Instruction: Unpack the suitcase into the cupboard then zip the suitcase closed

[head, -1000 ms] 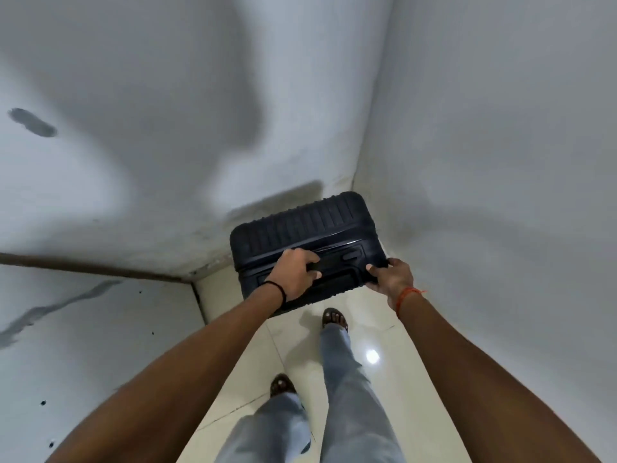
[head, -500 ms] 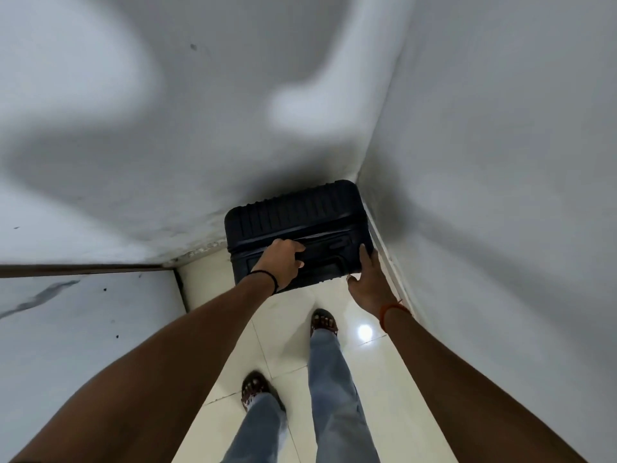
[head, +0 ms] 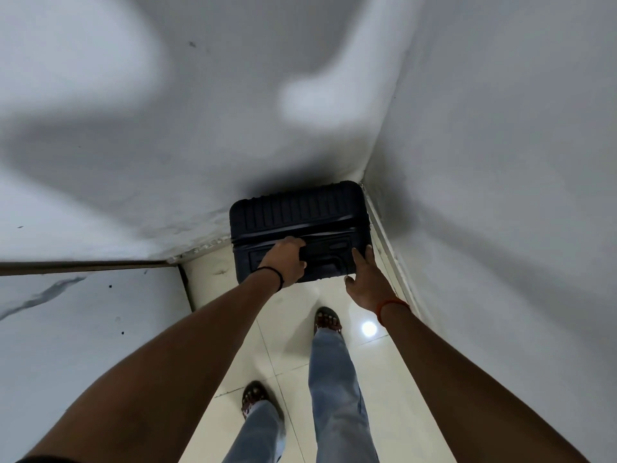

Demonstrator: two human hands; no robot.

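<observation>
A black ribbed hard-shell suitcase [head: 293,215] stands upright and closed in the corner where two white walls meet. My left hand [head: 287,262] grips the handle on its top, fingers curled round it. To the right, my right hand [head: 365,282] lies against the suitcase's right top edge with fingers straight. The cupboard is out of view.
White walls close in ahead [head: 200,128] and to the right [head: 500,162]. A pale panel with a dark edge [head: 83,329] stands on the left. My legs and sandalled feet [head: 329,320] stand on a glossy cream tile floor [head: 290,345] in a narrow strip.
The suitcase has gone back into the corner, against the right wall. My right hand let go of its grip and now lies with straight fingers on the edge.
</observation>
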